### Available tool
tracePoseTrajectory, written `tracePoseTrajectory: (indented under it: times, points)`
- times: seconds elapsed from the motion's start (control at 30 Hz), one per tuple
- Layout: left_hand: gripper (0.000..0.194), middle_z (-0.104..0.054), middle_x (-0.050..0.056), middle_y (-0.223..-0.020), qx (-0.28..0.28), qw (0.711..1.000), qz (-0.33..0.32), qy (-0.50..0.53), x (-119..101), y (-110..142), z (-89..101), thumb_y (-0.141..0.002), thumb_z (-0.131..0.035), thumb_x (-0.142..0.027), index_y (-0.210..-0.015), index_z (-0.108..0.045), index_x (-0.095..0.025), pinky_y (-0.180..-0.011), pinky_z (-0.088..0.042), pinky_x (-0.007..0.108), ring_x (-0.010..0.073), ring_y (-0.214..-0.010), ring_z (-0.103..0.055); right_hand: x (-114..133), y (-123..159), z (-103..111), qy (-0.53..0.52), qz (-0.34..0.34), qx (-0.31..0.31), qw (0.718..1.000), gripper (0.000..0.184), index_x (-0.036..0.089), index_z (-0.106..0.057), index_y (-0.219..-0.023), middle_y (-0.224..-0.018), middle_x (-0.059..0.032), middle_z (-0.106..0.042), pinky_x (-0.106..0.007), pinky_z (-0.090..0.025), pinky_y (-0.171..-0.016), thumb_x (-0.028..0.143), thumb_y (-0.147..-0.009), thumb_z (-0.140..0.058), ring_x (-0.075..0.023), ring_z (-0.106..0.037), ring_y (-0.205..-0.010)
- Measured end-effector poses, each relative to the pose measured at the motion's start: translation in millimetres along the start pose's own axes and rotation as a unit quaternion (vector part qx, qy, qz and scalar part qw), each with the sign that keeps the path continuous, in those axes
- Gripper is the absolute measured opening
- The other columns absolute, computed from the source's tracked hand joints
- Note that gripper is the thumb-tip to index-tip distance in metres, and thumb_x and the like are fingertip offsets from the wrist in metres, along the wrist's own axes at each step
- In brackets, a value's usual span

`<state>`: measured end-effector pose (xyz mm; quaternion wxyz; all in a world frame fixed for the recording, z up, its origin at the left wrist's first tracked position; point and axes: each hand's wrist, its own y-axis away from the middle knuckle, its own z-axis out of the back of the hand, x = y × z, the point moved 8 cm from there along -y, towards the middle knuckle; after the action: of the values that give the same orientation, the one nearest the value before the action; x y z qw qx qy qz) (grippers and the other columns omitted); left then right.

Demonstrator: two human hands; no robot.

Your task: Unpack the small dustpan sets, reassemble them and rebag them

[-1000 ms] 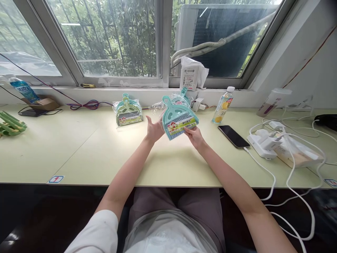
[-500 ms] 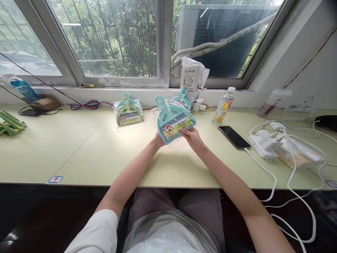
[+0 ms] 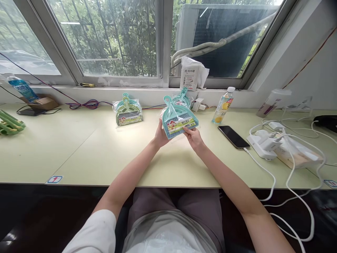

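Since the earlier frame, the wrapped turquoise dustpan set [image 3: 180, 123] has been moved a little rightward, and more of the left hand [image 3: 161, 136] is shown. Now the set is held above the table [image 3: 168, 170] from both sides: its lower right edge is pinched by the nearly closed right hand [image 3: 194, 137], while its left edge is gripped by the left hand, half closed, as far as can be judged with fingers hidden. Left of the hands, a wrapped green dustpan set [image 3: 129, 114] is placed; farther left, a blue bottle [image 3: 23, 89] is leaned at a cardboard box [image 3: 48, 102]. Right of them, a drink bottle [image 3: 223, 105] is stood, with liquid inside.
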<state>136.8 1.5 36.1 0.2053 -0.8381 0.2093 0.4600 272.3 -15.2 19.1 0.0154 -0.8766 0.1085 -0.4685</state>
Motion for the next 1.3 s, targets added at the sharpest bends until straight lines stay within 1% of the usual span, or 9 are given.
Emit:
tracePoseTrajectory:
  times: [0.17,0.27,0.37,0.53,0.7,0.9,1.03,1.13,1.3]
  points:
    - [0.069,-0.067,0.008,-0.115,-0.042,0.998,-0.04,-0.008,-4.9,-3.0,-2.2,-0.078,-0.045,-0.075,-0.122,-0.059,-0.024,-0.098,-0.044,0.048,0.0316,-0.118,-0.056,9.7,0.4,-0.7,-0.011,0.022,-0.004,1.0,0.036,0.021,-0.066,-0.091,-0.106,-0.0013,-0.071,-0.037,-0.051,-0.103,0.018,-0.059,-0.082,-0.0224,-0.061,-0.115]
    - [0.055,-0.065,0.008,-0.118,-0.069,0.996,-0.048,-0.042,-3.4,-5.6,6.6,-0.076,-0.066,-0.055,-0.12,-0.058,-0.023,-0.097,-0.046,0.045,0.0301,-0.115,-0.058,7.9,-0.9,2.7,-0.006,0.021,-0.014,1.0,0.038,0.022,-0.066,-0.092,-0.106,-0.001,-0.071,-0.037,-0.052,-0.102,0.018,-0.059,-0.082,-0.0225,-0.061,-0.115]
    - [0.059,-0.063,0.01,-0.122,-0.076,0.993,-0.029,-0.084,3.1,-5.0,11.7,-0.067,-0.078,-0.036,-0.119,-0.055,-0.02,-0.091,-0.051,0.044,0.0288,-0.109,-0.061,4.0,-3.8,8.4,0.004,0.022,-0.02,1.0,0.041,0.023,-0.065,-0.094,-0.104,0.0001,-0.072,-0.037,-0.053,-0.101,0.018,-0.057,-0.083,-0.0221,-0.061,-0.115]
    - [0.057,-0.063,0.013,-0.119,-0.083,0.986,-0.039,-0.141,7.2,-1.7,7.1,-0.066,-0.078,-0.034,-0.114,-0.052,-0.017,-0.071,-0.057,0.039,0.0253,-0.089,-0.067,4.4,-8.7,14.5,0.033,0.002,-0.006,0.999,0.039,0.023,-0.065,-0.092,-0.105,0.0003,-0.072,-0.034,-0.052,-0.101,0.018,-0.058,-0.082,-0.0214,-0.062,-0.112]
    - [0.054,-0.064,0.012,-0.115,-0.103,0.985,-0.059,-0.128,3.0,-3.6,7.5,-0.067,-0.075,-0.031,-0.113,-0.05,-0.017,-0.066,-0.058,0.038,0.0235,-0.079,-0.069,13.9,-10.5,9.2,0.034,-0.018,0.03,0.999,0.027,0.023,-0.066,-0.095,-0.105,-0.0011,-0.072,-0.041,-0.052,-0.099,0.026,-0.069,-0.073,-0.0233,-0.065,-0.108]
    - [0.061,-0.065,0.013,-0.115,-0.071,0.984,-0.052,-0.158,-1.4,-4.9,15.3,-0.067,-0.076,-0.034,-0.119,-0.047,-0.018,-0.066,-0.057,0.038,0.0251,-0.077,-0.071,5.0,-8.0,1.5,0.021,-0.012,0.06,0.998,0.032,0.023,-0.067,-0.096,-0.106,-0.0002,-0.072,-0.038,-0.048,-0.104,0.027,-0.067,-0.077,-0.022,-0.063,-0.112]
    - [0.061,-0.066,0.013,-0.115,-0.073,0.984,-0.037,-0.158,-2.3,-5.5,22.7,-0.069,-0.075,-0.037,-0.121,-0.051,-0.018,-0.08,-0.055,0.045,0.0305,-0.091,-0.069,-4.7,-4.7,-2.5,0.021,-0.002,0.061,0.998,0.036,0.023,-0.067,-0.094,-0.11,-0.0003,-0.071,-0.038,-0.046,-0.107,0.027,-0.062,-0.081,-0.0225,-0.059,-0.118]
    - [0.056,-0.065,0.011,-0.12,-0.052,0.995,-0.036,-0.078,-3.6,-8.6,20.5,-0.08,-0.06,-0.055,-0.125,-0.053,-0.022,-0.095,-0.048,0.048,0.031,-0.111,-0.061,-6.0,-2.9,-1.8,0.014,0.0,0.039,0.999,0.036,0.021,-0.068,-0.09,-0.107,-0.0013,-0.072,-0.039,-0.046,-0.107,0.026,-0.058,-0.084,-0.0241,-0.059,-0.118]
    - [0.074,-0.061,0.012,-0.126,-0.058,0.996,-0.029,0.065,-7.9,-5.3,22.0,-0.083,-0.032,-0.074,-0.132,-0.05,-0.02,-0.102,-0.04,0.054,0.0341,-0.124,-0.05,-10.0,5.3,-15.5,0.012,-0.03,0.074,0.997,0.036,0.02,-0.069,-0.088,-0.104,-0.0028,-0.073,-0.04,-0.048,-0.105,0.026,-0.056,-0.085,-0.0252,-0.061,-0.114]
